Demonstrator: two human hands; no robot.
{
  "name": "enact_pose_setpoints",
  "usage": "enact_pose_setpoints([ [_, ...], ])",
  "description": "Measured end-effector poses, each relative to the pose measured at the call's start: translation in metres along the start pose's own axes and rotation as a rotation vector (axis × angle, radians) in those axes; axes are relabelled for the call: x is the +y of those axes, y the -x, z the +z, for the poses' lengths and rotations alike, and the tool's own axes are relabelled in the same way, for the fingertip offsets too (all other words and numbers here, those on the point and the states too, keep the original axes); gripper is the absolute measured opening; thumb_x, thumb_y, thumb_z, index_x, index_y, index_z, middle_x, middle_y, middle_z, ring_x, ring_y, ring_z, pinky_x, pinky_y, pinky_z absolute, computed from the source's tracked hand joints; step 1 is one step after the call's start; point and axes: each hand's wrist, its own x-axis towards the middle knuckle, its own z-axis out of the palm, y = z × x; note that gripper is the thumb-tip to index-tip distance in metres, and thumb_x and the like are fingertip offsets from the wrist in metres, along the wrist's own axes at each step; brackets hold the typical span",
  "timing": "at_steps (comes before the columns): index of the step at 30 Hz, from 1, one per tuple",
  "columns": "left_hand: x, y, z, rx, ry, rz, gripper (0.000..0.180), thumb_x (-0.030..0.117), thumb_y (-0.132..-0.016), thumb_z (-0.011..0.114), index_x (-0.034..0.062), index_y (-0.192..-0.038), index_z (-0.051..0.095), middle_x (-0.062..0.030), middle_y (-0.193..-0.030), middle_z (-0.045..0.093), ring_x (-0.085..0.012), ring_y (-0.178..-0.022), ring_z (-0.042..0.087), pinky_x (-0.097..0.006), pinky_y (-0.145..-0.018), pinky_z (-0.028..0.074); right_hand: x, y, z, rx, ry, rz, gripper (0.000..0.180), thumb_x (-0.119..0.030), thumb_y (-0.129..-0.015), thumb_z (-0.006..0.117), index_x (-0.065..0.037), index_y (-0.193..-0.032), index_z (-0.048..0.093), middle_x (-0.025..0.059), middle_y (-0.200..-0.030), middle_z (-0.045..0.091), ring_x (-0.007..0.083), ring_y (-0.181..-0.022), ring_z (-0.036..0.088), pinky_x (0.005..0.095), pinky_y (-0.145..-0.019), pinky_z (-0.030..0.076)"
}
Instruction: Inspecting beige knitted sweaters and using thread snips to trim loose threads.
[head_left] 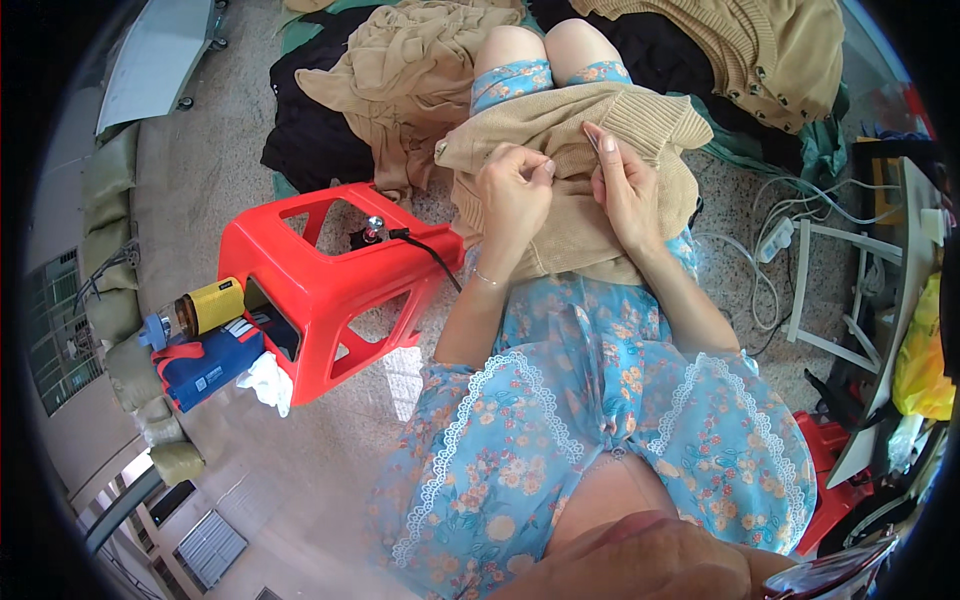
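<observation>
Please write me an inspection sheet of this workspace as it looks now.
Surface: speckled floor; work rests on the lap.
Job's things: beige sweater on the knees.
Clutter: red stool, bottle and blue pouch beside it; clothes pile beyond.
Grips: left hand pinches the sweater; right hand holds a small metal tool against it.
Cables: black cord on the stool; white power strip with cords.
Surroundings: sandbags on the left, white frame on the right.
</observation>
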Motion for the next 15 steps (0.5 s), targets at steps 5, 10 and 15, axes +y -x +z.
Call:
enact_pose_setpoints([
  [5, -0.011, -0.001, 0.003, 0.018, 0.107, -0.113, 0.006, -0.004, -0.072, 0.068, -0.0013, -0.073, 0.062, -0.0110, -0.080, 0.058, -0.0226, -0.063, 0.061, -0.032, -0.059, 0.049, -0.013, 0.015, -0.003, -0.081, 0.002, 0.082, 0.044, -0.036, -0.099, 0.045, 0.001, -0.108, 0.065, -0.0034, -0.054, 0.045, 0.0037, -0.051, 0.041, 0.0229, -0.047, 0.034],
  [10, -0.015, 0.003, 0.011, 0.098, 0.431, -0.227, 0.004, -0.004, -0.081, 0.064, -0.0023, -0.079, 0.060, -0.0058, -0.086, 0.057, -0.0127, -0.069, 0.061, -0.027, -0.060, 0.052, -0.009, 0.023, 0.002, -0.228, -0.109, 0.387, 0.046, -0.039, -0.098, 0.045, 0.000, -0.088, 0.067, -0.0016, -0.051, 0.047, 0.0049, -0.043, 0.040, 0.0242, -0.041, 0.031],
  [15, -0.025, 0.008, 0.013, 0.092, 0.518, -0.197, 0.004, 0.000, -0.086, 0.062, -0.0022, -0.083, 0.059, -0.0046, -0.086, 0.057, -0.0098, -0.074, 0.059, -0.023, -0.064, 0.051, -0.002, 0.018, 0.006, -0.260, -0.025, 0.400, 0.048, -0.041, -0.097, 0.046, 0.000, -0.084, 0.067, 0.0008, -0.051, 0.049, 0.0079, -0.043, 0.043, 0.0258, -0.042, 0.034],
])
